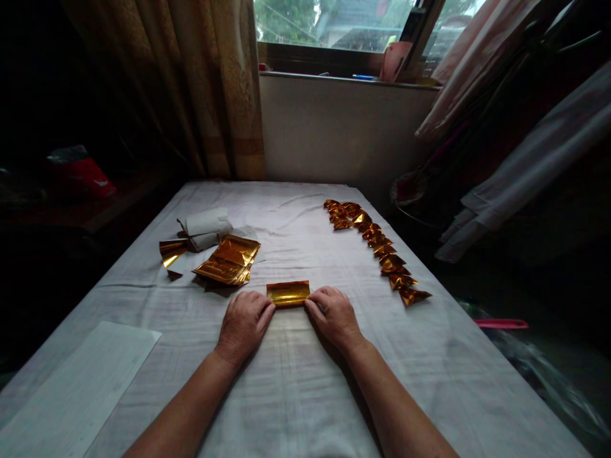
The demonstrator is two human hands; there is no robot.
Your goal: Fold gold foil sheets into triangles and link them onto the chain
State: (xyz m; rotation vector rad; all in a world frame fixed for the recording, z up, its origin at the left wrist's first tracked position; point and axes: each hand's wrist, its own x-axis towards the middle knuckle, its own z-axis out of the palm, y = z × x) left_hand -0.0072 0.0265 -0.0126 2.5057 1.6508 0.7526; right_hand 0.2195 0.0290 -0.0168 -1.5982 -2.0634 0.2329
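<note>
Between my two hands lies a shiny gold foil paper sheet [288, 293], its near edge partly rolled or folded. My left hand [244, 318] pinches its left end with thumb and fingers together. At the right end, my right hand [334, 314] grips it the same way. Both hands rest close to the cloth. Just beyond my left hand is a stack of flat gold foil papers [228, 261]. Along the right side of the table runs a row of several folded gold foil pieces [377, 245], pointed at their ends.
A white cloth [296, 388] covers the table. White crumpled paper [206, 226] and a curled gold scrap [172, 252] lie behind the stack. A pale flat sheet [81, 388] is at the left front. Hanging clothes [539, 165] crowd the right; a curtain [224, 83] hangs behind.
</note>
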